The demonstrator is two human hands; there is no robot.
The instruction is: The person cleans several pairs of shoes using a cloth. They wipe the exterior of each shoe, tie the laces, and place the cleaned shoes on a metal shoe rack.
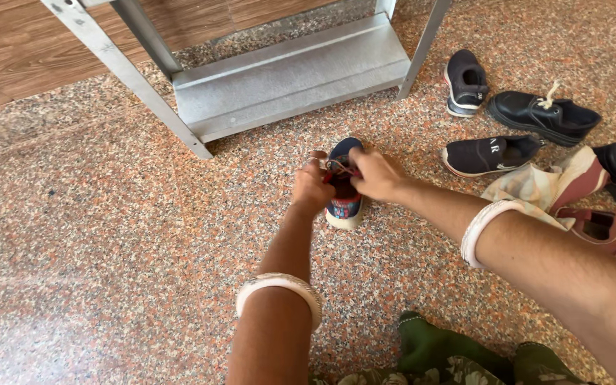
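Observation:
A small blue and red child's shoe (pixel 344 203) with a white sole stands on the speckled stone floor, toe pointing away from me. Both of my hands are over its top. My left hand (pixel 312 185) pinches a lace on the shoe's left side, fingers closed. My right hand (pixel 376 175) grips the laces from the right, fingers closed on them. Each wrist wears a white bangle. The middle of the shoe is hidden under my hands.
A grey metal rack (pixel 286 71) with angled legs stands just beyond the shoe. To the right lie several dark shoes (pixel 490 153), a black lace-up shoe (pixel 543 114), a maroon shoe (pixel 604 228) and a crumpled cloth (pixel 536 187). Green fabric (pixel 436 349) sits at the bottom.

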